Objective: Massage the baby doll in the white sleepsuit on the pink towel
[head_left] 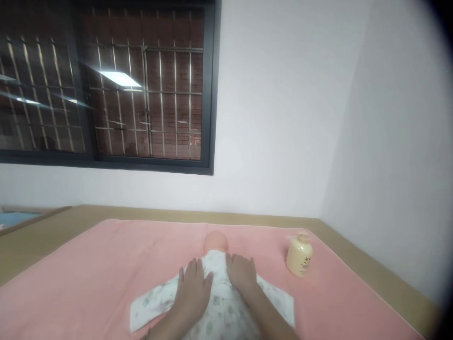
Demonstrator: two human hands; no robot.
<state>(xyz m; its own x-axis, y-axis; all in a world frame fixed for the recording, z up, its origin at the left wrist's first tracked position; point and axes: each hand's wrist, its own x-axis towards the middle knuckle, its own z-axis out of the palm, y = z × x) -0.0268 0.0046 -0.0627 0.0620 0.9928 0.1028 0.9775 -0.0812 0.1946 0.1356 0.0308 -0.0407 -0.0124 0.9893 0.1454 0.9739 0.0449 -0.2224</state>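
A baby doll (215, 241) with a smooth bald head lies on the pink mat, its head pointing away from me. It wears a white patterned garment (216, 302) whose sleeves spread out to both sides. No face shows on the doll. My left hand (194, 285) rests flat on the garment at the left shoulder, fingers stretched and thumb apart. Across from it, my right hand (242, 273) lies over the right shoulder, its fingers somewhat bent over the cloth and holding nothing that I can see. The doll's lower body falls partly behind my forearms and outside the frame.
A cream pump bottle (299, 255) stands on the pink mat (78, 269), right of the doll. The mat covers a tan tabletop (354, 245) that meets a white wall (283, 118). A dark-framed window (208, 94) with bars is at upper left. Something light blue (17, 218) shows at far left.
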